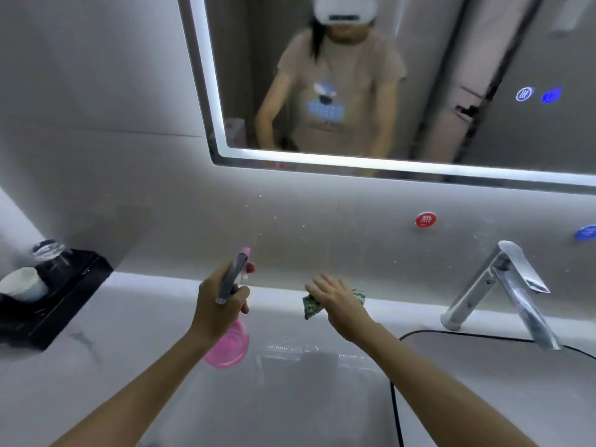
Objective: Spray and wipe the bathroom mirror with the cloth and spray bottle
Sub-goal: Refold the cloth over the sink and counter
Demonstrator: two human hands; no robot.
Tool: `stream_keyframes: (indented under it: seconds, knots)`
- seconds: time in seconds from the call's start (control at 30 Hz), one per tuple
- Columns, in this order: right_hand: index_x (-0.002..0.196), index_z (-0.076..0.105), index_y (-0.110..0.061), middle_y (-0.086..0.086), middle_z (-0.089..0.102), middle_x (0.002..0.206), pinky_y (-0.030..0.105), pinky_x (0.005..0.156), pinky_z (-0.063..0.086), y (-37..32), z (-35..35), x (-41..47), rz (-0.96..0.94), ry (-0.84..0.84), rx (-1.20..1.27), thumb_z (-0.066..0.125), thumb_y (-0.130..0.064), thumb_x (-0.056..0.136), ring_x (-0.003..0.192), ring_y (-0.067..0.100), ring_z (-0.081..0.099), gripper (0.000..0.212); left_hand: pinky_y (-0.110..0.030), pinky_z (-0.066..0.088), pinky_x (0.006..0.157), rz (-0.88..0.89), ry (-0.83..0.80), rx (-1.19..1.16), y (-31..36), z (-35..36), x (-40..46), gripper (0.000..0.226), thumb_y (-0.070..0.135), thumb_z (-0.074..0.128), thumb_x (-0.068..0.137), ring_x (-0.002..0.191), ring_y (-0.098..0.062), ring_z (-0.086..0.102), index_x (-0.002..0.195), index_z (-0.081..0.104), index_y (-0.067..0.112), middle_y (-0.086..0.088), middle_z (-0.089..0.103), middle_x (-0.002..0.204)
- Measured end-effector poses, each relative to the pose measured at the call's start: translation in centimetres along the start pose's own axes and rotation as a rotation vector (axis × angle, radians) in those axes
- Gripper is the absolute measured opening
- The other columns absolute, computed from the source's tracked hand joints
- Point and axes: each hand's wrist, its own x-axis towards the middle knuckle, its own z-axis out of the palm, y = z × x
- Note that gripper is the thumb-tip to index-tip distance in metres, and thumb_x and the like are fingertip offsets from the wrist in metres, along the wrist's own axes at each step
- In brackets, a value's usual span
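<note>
The lit-edged mirror [451,75] hangs on the wall above the counter and reflects a person in a beige shirt. My left hand [219,304] grips the neck and trigger of a pink spray bottle [227,348] with a grey head, nozzle pointing up toward the wall. My right hand [338,301] hovers over the back of the counter with fingers spread, and a green patterned cloth [311,306] is bunched under its palm. Whether the fingers curl around the cloth is hidden.
A chrome faucet [503,285] stands at the right above a dark-rimmed sink [483,343]. A black tray [64,301] at the left holds a white cup [24,283] and a glass [48,250]. Red [425,219] and blue [585,233] round buttons sit on the wall.
</note>
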Motion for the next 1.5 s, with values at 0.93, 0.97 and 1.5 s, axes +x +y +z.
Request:
stream_keyframes:
  seconds: [0.93,0.97,1.5]
  knots:
    - [0.147,0.028,-0.018,0.005,0.035,0.147,0.034,0.112,0.016,-14.6,4.6,-9.7,-0.019,-0.229,0.337,0.031,0.015,0.082,0.137,0.025,0.023,0.073,-0.015,0.051,0.066,-0.252,0.174,-0.111,-5.7,-2.8,-18.7,0.04,0.017,0.058,0.09,0.073,-0.004,0.063,0.127,0.049,0.027,0.015,0.059,0.119]
    - [0.146,0.029,-0.018,0.005,0.036,0.146,0.034,0.111,0.016,-15.1,4.7,-9.6,-0.005,-0.232,0.344,0.03,0.015,0.082,0.137,0.025,0.024,0.073,-0.014,0.051,0.067,-0.249,0.167,-0.102,-6.1,-3.2,-18.7,0.04,0.025,0.059,0.087,0.075,-0.004,0.064,0.126,0.049,0.03,0.017,0.059,0.119]
    - [0.146,0.024,-0.017,0.006,0.043,0.137,0.028,0.101,0.027,-23.3,7.2,-9.4,0.529,-0.231,0.386,0.036,0.014,0.082,0.125,0.024,0.037,0.072,-0.017,0.046,0.086,-0.256,-0.104,-0.146,-15.6,-5.7,-17.1,0.038,0.022,0.062,0.087,0.102,0.002,0.057,0.122,0.049,0.028,0.021,0.056,0.119]
